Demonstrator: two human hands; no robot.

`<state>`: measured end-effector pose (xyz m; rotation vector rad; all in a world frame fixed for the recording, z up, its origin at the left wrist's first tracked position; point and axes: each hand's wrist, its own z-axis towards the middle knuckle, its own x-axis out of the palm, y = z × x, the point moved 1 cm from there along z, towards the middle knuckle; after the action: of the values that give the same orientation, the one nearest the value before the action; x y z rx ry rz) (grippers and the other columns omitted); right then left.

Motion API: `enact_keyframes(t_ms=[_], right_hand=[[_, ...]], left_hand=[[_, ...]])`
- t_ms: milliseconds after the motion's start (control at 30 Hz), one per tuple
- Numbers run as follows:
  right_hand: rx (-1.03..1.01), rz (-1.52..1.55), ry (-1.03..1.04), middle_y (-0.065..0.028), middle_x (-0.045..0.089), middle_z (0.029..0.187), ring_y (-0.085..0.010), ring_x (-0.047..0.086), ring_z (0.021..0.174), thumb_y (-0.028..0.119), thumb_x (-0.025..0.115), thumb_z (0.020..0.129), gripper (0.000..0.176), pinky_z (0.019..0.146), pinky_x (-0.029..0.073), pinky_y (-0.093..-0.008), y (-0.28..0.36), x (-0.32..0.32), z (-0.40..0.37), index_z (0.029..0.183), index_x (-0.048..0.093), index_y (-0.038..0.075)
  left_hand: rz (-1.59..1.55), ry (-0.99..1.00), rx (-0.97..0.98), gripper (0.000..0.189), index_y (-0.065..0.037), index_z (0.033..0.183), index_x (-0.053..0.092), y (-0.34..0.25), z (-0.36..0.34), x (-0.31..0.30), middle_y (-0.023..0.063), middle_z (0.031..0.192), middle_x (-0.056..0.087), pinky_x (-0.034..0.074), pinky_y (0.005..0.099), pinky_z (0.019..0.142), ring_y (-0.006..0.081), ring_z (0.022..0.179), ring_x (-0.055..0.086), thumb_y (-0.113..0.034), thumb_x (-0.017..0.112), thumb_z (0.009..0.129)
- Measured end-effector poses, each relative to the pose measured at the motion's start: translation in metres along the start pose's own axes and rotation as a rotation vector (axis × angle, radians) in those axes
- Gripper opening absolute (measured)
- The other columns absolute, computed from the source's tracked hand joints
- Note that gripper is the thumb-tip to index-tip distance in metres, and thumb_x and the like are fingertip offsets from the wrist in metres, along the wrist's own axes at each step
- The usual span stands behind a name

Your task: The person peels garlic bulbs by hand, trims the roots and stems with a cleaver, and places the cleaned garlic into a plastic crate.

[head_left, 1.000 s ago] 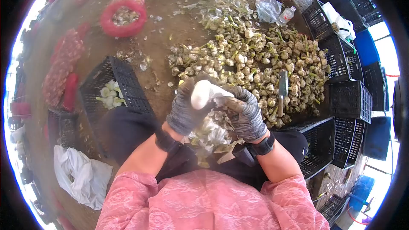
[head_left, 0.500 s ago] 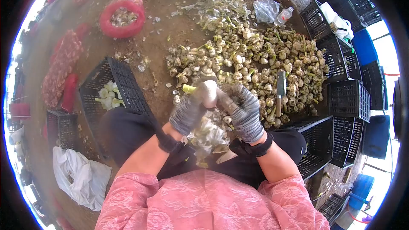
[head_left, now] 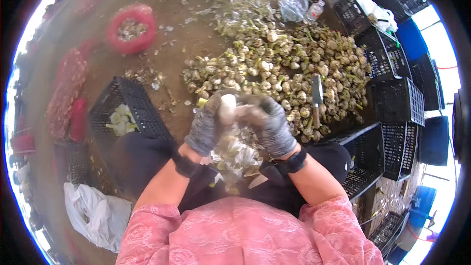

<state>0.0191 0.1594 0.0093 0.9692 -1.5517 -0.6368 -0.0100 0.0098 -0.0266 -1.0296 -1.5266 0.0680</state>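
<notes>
My left hand (head_left: 206,123), in a grey glove, is wrapped around a pale garlic bulb (head_left: 227,109) whose cut green stem (head_left: 202,102) pokes out on the left. Right beside the bulb is my gloved right hand (head_left: 274,126), its curled fingers blurred by motion. A pale, pinkish strip of garlic skin (head_left: 251,114) stretches between its fingertips and the bulb. Below both hands, loose peeled skins (head_left: 238,157) are heaped between my legs. Just beyond them spreads a large pile of unpeeled garlic (head_left: 274,64), with a wooden-handled knife (head_left: 317,99) lying on it.
At my left stands a black crate (head_left: 142,110) holding several cleaned bulbs (head_left: 121,119). Farther off are a red mesh sack (head_left: 149,24) and a filled one (head_left: 68,95). Black crates (head_left: 397,102) line the right side. A plastic bottle (head_left: 314,12) lies behind the pile.
My right hand has pulled a little away from the bulb, with pale skin now showing between. The left hand still holds the bulb. The whole view has shifted slightly.
</notes>
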Motion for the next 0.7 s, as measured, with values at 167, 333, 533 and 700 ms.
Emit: enact_keyframes(t_ms=[167,333,533,700], right_hand=[[-0.143,-0.919,0.275,-0.0123,0.060,0.083,-0.0252,0.056,0.072,0.011,0.067,0.070,0.029,0.068,0.046,-0.0304,-0.045,-0.016,0.005,0.096,0.056,0.004],[-0.023,-1.386,0.859,-0.0164,0.059,0.095,-0.0336,0.057,0.087,0.027,0.067,0.066,0.045,0.076,0.046,-0.0394,-0.071,-0.016,-0.007,0.105,0.055,0.010],[0.337,-1.484,0.533,-0.0191,0.061,0.086,-0.0342,0.058,0.078,0.026,0.061,0.075,0.031,0.069,0.047,-0.0380,-0.090,-0.092,0.033,0.100,0.060,0.007],[0.544,-1.616,0.670,-0.0190,0.060,0.094,-0.0334,0.057,0.089,0.030,0.062,0.072,0.040,0.077,0.045,-0.0399,-0.125,-0.107,0.028,0.103,0.058,0.005]], left_hand=[[-0.291,0.000,0.071,0.043,0.000,0.108,0.051,-0.034,0.001,-0.022,0.0132,0.096,0.058,0.050,0.0324,0.061,0.0237,0.082,0.056,-0.036,0.046,0.085],[-0.475,-0.004,0.137,0.037,-0.003,0.099,0.053,-0.067,-0.012,-0.026,0.0089,0.089,0.057,0.041,0.0293,0.057,0.0193,0.074,0.050,-0.033,0.053,0.079],[-0.756,-0.310,0.882,0.021,-0.002,0.081,0.049,-0.162,-0.066,-0.078,0.0077,0.072,0.051,0.045,0.0315,0.054,0.0203,0.066,0.053,-0.016,0.056,0.067],[-0.627,-0.293,0.871,0.017,-0.003,0.080,0.050,-0.227,-0.130,-0.182,0.0058,0.067,0.049,0.040,0.0316,0.052,0.0197,0.061,0.050,-0.017,0.051,0.071]])
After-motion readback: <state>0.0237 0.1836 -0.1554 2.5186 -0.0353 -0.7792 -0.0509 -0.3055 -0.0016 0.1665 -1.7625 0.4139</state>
